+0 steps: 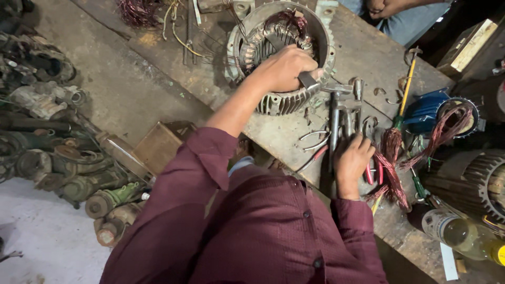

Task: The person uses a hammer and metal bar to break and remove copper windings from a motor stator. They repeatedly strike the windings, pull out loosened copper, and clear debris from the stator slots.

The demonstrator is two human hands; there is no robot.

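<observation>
My left hand [281,68] grips a flat grey metal bar [307,80] at the round ribbed motor shell [284,102]. My right hand [351,160] rests on the counter [363,52], maybe curled around red-handled pliers [374,171].

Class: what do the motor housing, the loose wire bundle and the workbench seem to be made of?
Motor housing: dull grey cast metal, likely aluminium or iron; ribbed fins. Wire bundle: reddish, shiny strands, probably enamelled copper. Workbench: looks like worn, stained wood; uncertain.

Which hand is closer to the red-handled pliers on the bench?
The right hand; it rests on the bench just beside the red-handled pliers. The left hand is farther up, gripping a flat metal tool at the round grey motor housing.
</observation>
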